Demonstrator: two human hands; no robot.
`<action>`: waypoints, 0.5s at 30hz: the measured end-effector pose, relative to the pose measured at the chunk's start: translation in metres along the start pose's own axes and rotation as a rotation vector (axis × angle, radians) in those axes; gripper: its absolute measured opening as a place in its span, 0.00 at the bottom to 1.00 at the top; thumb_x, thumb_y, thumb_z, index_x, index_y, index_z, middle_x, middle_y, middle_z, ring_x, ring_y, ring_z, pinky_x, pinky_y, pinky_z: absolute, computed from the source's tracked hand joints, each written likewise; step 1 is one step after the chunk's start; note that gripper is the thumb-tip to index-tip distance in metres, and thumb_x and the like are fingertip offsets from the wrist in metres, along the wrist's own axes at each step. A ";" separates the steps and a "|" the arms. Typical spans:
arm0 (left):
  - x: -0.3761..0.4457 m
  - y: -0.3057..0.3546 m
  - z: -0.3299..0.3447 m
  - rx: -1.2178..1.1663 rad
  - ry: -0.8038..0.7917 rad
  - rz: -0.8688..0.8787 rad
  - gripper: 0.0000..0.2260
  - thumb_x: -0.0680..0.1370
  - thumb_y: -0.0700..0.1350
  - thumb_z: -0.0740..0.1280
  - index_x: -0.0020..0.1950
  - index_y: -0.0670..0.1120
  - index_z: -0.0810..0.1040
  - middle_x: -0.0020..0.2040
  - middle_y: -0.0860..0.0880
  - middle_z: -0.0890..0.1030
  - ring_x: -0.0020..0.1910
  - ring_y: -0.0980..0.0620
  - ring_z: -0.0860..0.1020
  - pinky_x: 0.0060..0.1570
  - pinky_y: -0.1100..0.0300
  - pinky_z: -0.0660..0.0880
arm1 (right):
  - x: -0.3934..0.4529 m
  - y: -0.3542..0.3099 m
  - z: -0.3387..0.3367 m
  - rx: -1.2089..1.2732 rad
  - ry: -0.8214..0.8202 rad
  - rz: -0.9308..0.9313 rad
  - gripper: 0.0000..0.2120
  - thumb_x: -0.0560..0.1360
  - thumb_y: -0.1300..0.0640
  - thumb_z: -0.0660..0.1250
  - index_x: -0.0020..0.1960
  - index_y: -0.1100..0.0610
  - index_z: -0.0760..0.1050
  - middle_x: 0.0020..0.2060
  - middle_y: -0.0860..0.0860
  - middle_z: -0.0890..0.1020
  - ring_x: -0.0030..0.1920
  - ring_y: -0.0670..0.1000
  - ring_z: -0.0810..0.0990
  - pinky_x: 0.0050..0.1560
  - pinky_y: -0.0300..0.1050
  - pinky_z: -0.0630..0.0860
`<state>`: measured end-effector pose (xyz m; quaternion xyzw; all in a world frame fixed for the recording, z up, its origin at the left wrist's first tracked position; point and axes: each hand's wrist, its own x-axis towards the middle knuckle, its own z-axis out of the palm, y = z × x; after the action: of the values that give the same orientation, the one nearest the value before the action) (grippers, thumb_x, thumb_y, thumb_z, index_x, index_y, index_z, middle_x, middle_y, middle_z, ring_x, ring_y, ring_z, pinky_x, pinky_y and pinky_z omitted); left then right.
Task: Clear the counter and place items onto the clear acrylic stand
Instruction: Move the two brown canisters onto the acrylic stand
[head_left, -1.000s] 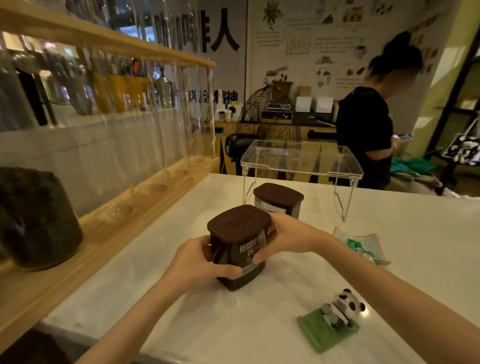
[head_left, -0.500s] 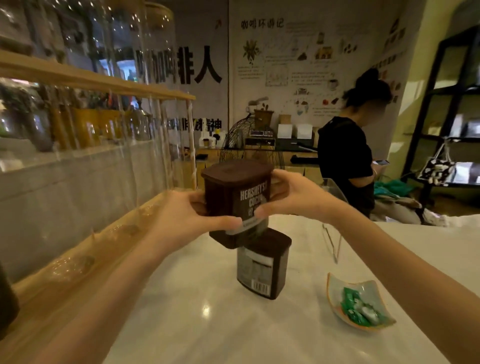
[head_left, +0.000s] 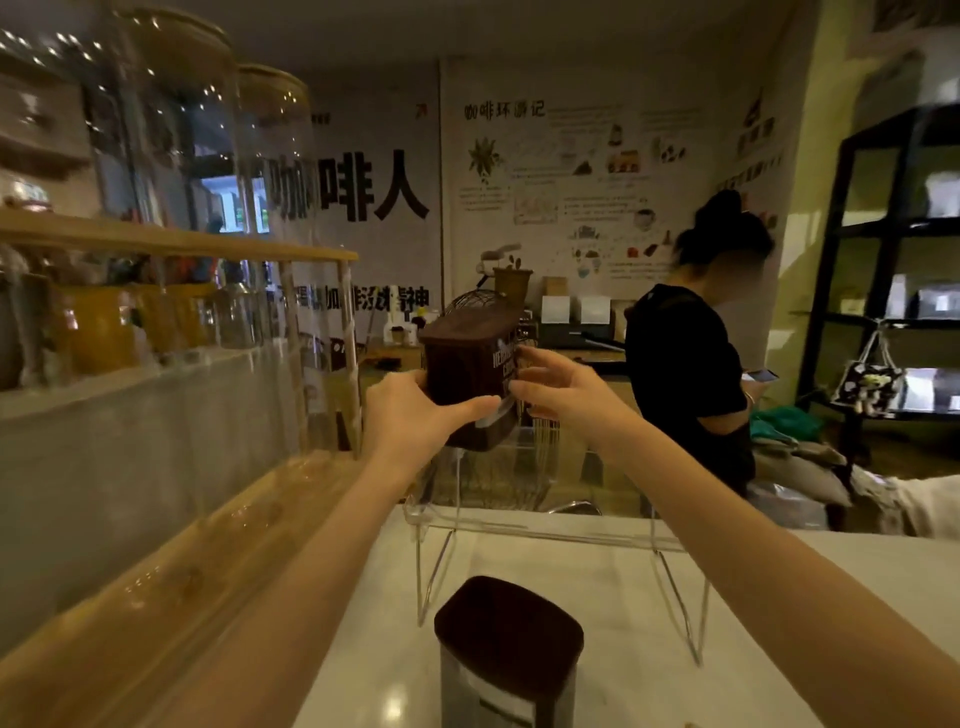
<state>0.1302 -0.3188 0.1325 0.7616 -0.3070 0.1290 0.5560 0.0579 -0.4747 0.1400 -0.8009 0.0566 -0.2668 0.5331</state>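
I hold a dark brown cocoa tub (head_left: 470, 371) with a brown lid between both hands, tilted, its base at the back left of the clear acrylic stand (head_left: 550, 531). My left hand (head_left: 415, 415) grips its left side with the thumb across the front. My right hand (head_left: 563, 397) presses its right side with fingers spread. Whether the tub rests on the stand's top I cannot tell. A second tub (head_left: 506, 657) with a brown lid stands on the white counter (head_left: 753, 649) in front of the stand.
A wooden shelf (head_left: 171, 566) with tall glass jars (head_left: 270, 208) runs along the left. A person in black (head_left: 685, 374) stands behind the counter looking at a phone. A black shelving unit (head_left: 893, 270) is at the far right.
Both hands lifted the cocoa tub off the counter and carried it forward and up over the stand. The view moved forward, so the second tub now sits low in the frame.
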 end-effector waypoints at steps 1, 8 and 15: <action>0.006 -0.003 0.007 0.033 0.006 -0.003 0.28 0.59 0.56 0.76 0.54 0.44 0.80 0.49 0.45 0.85 0.47 0.51 0.82 0.46 0.54 0.81 | 0.007 0.007 0.000 0.012 0.014 0.026 0.25 0.73 0.57 0.67 0.68 0.51 0.65 0.53 0.47 0.78 0.56 0.48 0.76 0.54 0.43 0.72; 0.035 -0.035 0.048 0.215 -0.079 -0.058 0.28 0.61 0.59 0.75 0.52 0.42 0.79 0.49 0.45 0.84 0.49 0.49 0.81 0.41 0.59 0.77 | 0.048 0.057 0.008 0.003 0.048 0.210 0.19 0.76 0.58 0.62 0.67 0.58 0.66 0.64 0.54 0.74 0.63 0.54 0.73 0.65 0.49 0.70; 0.050 -0.059 0.060 0.385 -0.103 -0.062 0.31 0.60 0.64 0.72 0.54 0.43 0.77 0.49 0.46 0.83 0.48 0.48 0.80 0.35 0.61 0.71 | 0.066 0.078 0.019 0.013 0.013 0.280 0.19 0.77 0.60 0.58 0.68 0.59 0.66 0.64 0.56 0.75 0.64 0.56 0.73 0.67 0.56 0.69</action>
<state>0.1962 -0.3797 0.0932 0.8684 -0.2813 0.1290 0.3874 0.1385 -0.5164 0.0898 -0.7801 0.1695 -0.1955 0.5697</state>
